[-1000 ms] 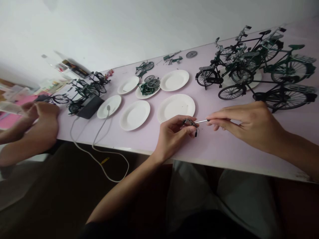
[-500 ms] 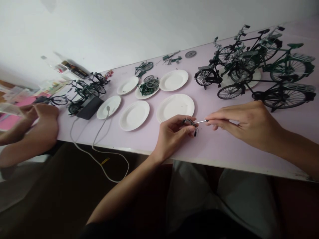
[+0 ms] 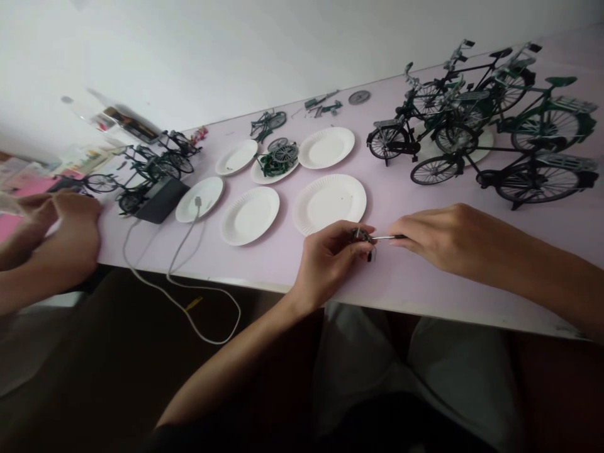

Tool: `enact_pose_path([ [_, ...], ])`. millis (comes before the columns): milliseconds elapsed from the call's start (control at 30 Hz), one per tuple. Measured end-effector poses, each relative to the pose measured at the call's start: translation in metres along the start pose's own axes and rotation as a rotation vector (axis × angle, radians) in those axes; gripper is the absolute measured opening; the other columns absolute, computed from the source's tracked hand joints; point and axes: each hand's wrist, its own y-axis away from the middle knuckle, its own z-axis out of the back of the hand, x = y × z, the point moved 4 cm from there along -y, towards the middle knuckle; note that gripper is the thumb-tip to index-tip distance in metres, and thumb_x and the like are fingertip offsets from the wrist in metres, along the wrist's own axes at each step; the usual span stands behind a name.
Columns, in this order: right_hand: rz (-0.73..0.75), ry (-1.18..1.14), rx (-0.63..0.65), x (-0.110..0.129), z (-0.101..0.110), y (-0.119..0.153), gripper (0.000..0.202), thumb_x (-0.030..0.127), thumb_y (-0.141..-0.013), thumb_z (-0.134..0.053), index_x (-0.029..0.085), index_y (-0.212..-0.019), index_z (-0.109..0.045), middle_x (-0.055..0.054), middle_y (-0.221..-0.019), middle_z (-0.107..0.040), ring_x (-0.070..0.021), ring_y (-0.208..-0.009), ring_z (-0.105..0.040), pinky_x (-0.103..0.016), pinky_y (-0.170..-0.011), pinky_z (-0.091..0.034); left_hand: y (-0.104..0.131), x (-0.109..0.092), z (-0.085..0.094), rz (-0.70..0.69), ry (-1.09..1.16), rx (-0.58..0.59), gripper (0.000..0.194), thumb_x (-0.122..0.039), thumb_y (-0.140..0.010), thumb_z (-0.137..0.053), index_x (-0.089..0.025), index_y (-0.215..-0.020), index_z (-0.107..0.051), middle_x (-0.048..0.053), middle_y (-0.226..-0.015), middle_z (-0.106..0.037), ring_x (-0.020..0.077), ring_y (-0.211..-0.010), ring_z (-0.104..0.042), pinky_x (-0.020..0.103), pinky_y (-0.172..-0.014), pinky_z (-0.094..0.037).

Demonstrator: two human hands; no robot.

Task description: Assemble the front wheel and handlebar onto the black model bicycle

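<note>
My left hand (image 3: 328,259) is closed around a small dark model bicycle part (image 3: 362,236), just above the table's front. Its exact shape is partly hidden by the fingers. My right hand (image 3: 436,242) grips a thin screwdriver (image 3: 389,237) by its dark handle, with the metal shaft pointing left. The screwdriver's tip meets the part at the left fingertips. Right behind my left hand lies a white paper plate (image 3: 330,204) with a tiny speck on it. Several assembled model bicycles (image 3: 436,167) stand to the right, beyond my right hand.
More paper plates (image 3: 250,216) lie to the left; one holds green bicycle parts and wheels (image 3: 280,157). Loose parts (image 3: 325,108) and a wheel (image 3: 359,97) rest by the wall. Farther left are a black box (image 3: 163,200), a white cable (image 3: 177,251) and a co-worker's arms (image 3: 61,242).
My right hand has turned, its fingers now wrapped further over the screwdriver handle, and the shaft lies more level. My left hand keeps the part in nearly the same place. The view has shifted slightly.
</note>
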Motion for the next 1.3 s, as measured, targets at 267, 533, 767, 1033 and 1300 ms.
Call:
enact_pose_path([
  [267, -0.465, -0.632, 0.131, -0.011, -0.012, 0.0, 0.034, 0.039, -0.102, -0.049, 0.018, -0.085, -0.069, 0.004, -0.052, -0.048, -0.0094, -0.044, -0.038, -0.025, -0.047, -0.031, 0.008, -0.005, -0.001, -0.254, -0.266, -0.025, 0.02, -0.007, -0.09, -0.065, -0.02, -0.104, -0.072, 0.001, -0.083, -0.071, 0.0101, -0.066, -0.068, 0.023, -0.064, -0.057],
  [533, -0.384, -0.393, 0.104, -0.009, -0.011, -0.003, 0.025, 0.034, -0.101, -0.052, 0.018, -0.088, -0.067, 0.001, -0.062, -0.057, -0.0117, -0.051, -0.045, -0.027, -0.051, -0.03, 0.001, -0.005, 0.005, -0.281, -0.302, -0.008, 0.018, -0.011, -0.09, -0.069, -0.021, -0.105, -0.072, 0.001, -0.085, -0.073, 0.0101, -0.066, -0.068, 0.023, -0.065, -0.058],
  [767, -0.181, -0.172, 0.097, -0.003, -0.006, 0.0, 0.028, 0.026, -0.101, -0.049, 0.017, -0.088, -0.071, 0.002, -0.052, -0.05, -0.0113, -0.045, -0.033, -0.03, -0.049, -0.024, 0.003, -0.007, 0.003, -0.335, -0.35, 0.048, 0.017, -0.011, -0.092, -0.067, -0.019, -0.106, -0.071, 0.003, -0.087, -0.074, 0.0105, -0.068, -0.069, 0.022, -0.064, -0.057],
  [1033, -0.572, -0.915, 0.275, -0.009, -0.01, -0.005, 0.038, 0.041, -0.102, -0.048, 0.014, -0.087, -0.07, 0.007, -0.05, -0.036, -0.0092, -0.043, -0.033, -0.024, -0.043, -0.028, 0.008, -0.006, 0.004, -0.653, -0.591, 0.062, 0.035, -0.004, -0.094, -0.058, -0.02, -0.124, -0.065, 0.005, -0.093, -0.072, 0.0126, -0.08, -0.067, 0.025, -0.07, -0.056],
  [1300, -0.495, 0.091, 0.036, -0.029, -0.004, -0.002, 0.024, 0.028, -0.102, -0.046, 0.014, -0.097, -0.066, -0.009, -0.078, -0.068, -0.0196, -0.065, -0.057, -0.032, -0.058, -0.032, -0.008, -0.004, 0.012, -0.15, -0.109, -0.016, 0.013, -0.023, -0.087, -0.076, -0.018, -0.098, -0.071, 0.008, -0.099, -0.076, 0.0171, -0.088, -0.071, 0.029, -0.076, -0.058],
])
